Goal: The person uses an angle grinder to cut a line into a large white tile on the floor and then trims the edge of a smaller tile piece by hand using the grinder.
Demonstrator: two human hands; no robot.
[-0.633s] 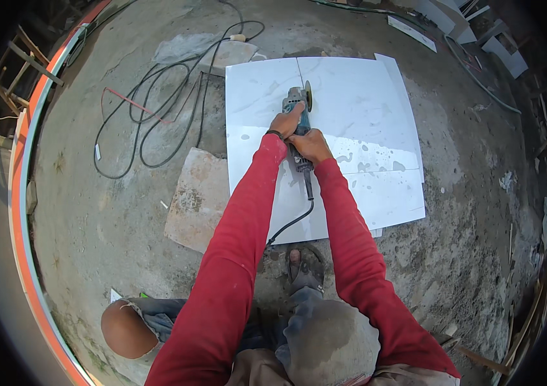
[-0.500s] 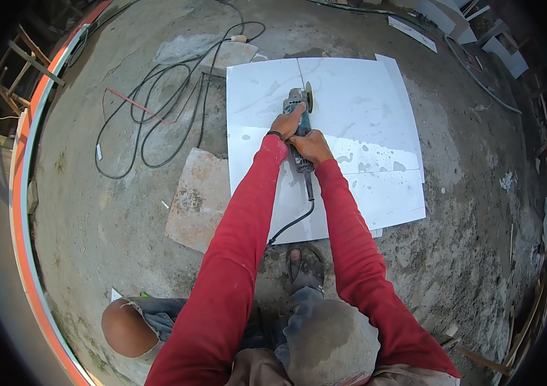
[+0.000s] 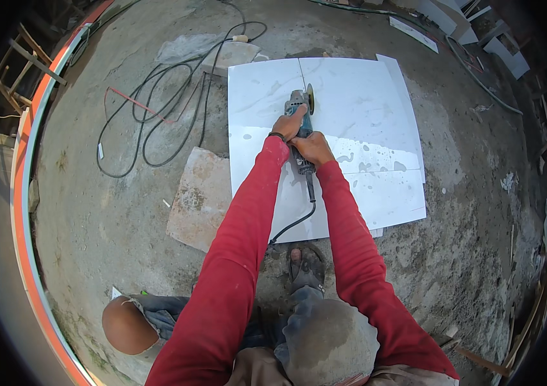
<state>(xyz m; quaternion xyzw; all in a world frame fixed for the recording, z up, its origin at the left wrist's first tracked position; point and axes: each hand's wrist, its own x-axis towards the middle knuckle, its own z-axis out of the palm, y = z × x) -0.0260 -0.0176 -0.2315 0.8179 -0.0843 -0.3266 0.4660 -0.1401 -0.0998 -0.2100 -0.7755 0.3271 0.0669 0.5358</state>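
An angle grinder (image 3: 307, 123) with a teal and grey body is held over a large white glossy tile (image 3: 367, 96). My left hand (image 3: 287, 124) wraps around its front body, close behind the metal head. Behind it, my right hand (image 3: 314, 148) grips the rear of the body. The thin cutting disc (image 3: 311, 99) stands on edge at the right of the head; whether it touches the tile or spins, I cannot tell. A black power cord (image 3: 314, 194) runs from the grinder's back end toward my foot. Water drops and a wet patch mark the tile, and dark lines cross it.
Tangled black cable (image 3: 140, 122) with a red wire lies at the left. A worn stone slab (image 3: 199, 193) sits beside the tile's left edge. My sandalled foot (image 3: 305, 267) is at the tile's near edge. White offcuts (image 3: 413, 34) and a hose (image 3: 479, 80) are at the far right.
The grinder and both hands have shifted very slightly toward me over the tile. Both hands keep the same grip.
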